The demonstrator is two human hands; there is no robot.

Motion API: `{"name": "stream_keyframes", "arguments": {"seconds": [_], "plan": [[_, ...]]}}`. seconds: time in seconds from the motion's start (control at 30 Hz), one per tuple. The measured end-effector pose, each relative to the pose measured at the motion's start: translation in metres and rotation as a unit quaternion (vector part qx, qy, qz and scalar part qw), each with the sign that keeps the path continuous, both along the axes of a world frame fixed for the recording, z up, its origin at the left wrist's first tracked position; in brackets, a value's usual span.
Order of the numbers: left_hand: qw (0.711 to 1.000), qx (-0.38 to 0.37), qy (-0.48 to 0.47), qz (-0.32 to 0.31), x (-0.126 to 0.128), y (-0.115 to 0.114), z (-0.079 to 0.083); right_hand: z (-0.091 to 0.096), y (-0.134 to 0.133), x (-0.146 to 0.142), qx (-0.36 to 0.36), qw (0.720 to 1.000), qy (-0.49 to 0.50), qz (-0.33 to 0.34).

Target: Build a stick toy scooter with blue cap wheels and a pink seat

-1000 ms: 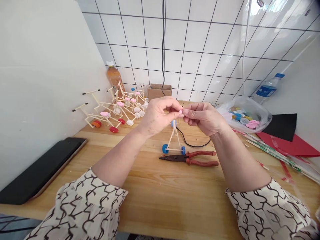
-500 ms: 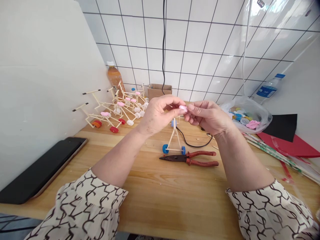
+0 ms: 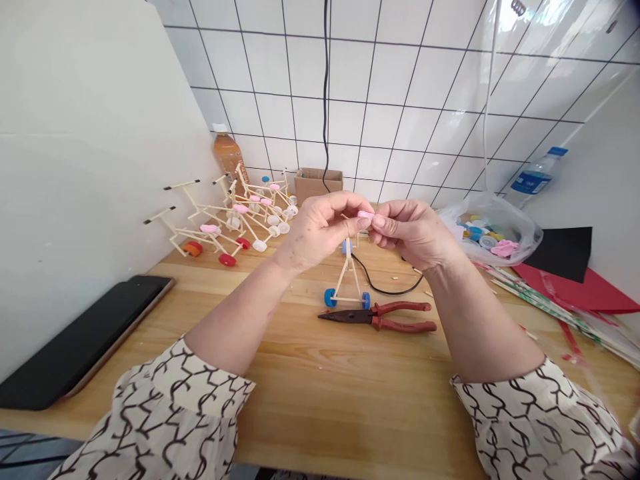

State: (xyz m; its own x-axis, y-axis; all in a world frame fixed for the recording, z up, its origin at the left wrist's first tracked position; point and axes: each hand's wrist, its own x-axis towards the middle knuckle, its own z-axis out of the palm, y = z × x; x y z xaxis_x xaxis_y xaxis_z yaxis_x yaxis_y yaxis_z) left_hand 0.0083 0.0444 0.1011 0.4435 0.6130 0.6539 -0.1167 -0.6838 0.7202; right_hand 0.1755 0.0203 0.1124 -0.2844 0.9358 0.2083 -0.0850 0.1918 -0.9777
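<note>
Left hand (image 3: 324, 230): thumb and fingers pinched on one end of a small pink piece (image 3: 365, 215)
Right hand (image 3: 413, 230): gripping the other end of the pink piece between thumb and fingers
Pink piece: held in the air between both hands, above the tabletop (image 3: 320, 400)
Blue-wheeled stick model (image 3: 349, 275): on the tabletop below the hands, its far part hidden behind them
Needle-nose pliers (image 3: 377, 317): lying just in front of that model, red handles to the right
Stick models (image 3: 241, 209): clustered at the left, several with pink seats; the nearest has red and orange wheels
Plastic bag (image 3: 530, 240): right of the right hand, holding bottle caps (image 3: 477, 233) and pink foam (image 3: 505, 248)
Cardboard box (image 3: 319, 183): against the tiled wall (image 3: 400, 73), behind the left hand
Tea bottle (image 3: 229, 153): upright behind the stick models
</note>
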Motion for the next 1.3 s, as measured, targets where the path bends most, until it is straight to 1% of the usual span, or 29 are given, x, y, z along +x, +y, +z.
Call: {"name": "stream_keyframes", "arguments": {"seconds": [0.1,0.17,0.33,0.43,0.6,0.77,0.9,1.0,1.13,1.3], "plan": [[1.0,-0.007,-0.01,-0.017,0.0,0.0,0.0,0.0,0.0,-0.002,0.0,1.0,0.006,-0.004],[0.999,-0.011,-0.015,-0.026,0.0,0.0,0.001,0.0,0.0,-0.001,0.0,1.0,0.008,0.006],[0.998,-0.041,-0.022,-0.05,0.0,-0.002,0.003,0.001,0.002,0.005,-0.003,0.996,0.037,0.077],[0.997,-0.054,-0.028,-0.057,0.001,-0.001,0.002,-0.001,0.003,0.005,-0.011,0.994,0.051,0.091],[0.996,-0.057,-0.031,-0.062,0.001,0.0,-0.001,-0.002,0.002,0.003,-0.025,0.993,0.063,0.093],[0.996,-0.051,-0.044,-0.056,0.002,0.0,-0.002,-0.003,0.003,0.0,-0.017,0.995,0.059,0.078],[0.995,-0.058,-0.046,-0.062,0.002,0.0,0.0,-0.005,0.003,0.001,-0.011,0.993,0.062,0.099],[0.996,-0.062,-0.046,-0.054,0.002,0.0,0.001,-0.004,0.003,0.002,-0.006,0.992,0.054,0.112],[0.996,-0.051,-0.064,-0.045,0.003,0.001,-0.001,-0.003,0.002,0.0,0.01,0.995,0.042,0.088],[0.997,-0.037,-0.073,-0.014,0.004,0.0,-0.004,-0.007,0.002,-0.006,0.032,0.997,0.047,0.059]]}}
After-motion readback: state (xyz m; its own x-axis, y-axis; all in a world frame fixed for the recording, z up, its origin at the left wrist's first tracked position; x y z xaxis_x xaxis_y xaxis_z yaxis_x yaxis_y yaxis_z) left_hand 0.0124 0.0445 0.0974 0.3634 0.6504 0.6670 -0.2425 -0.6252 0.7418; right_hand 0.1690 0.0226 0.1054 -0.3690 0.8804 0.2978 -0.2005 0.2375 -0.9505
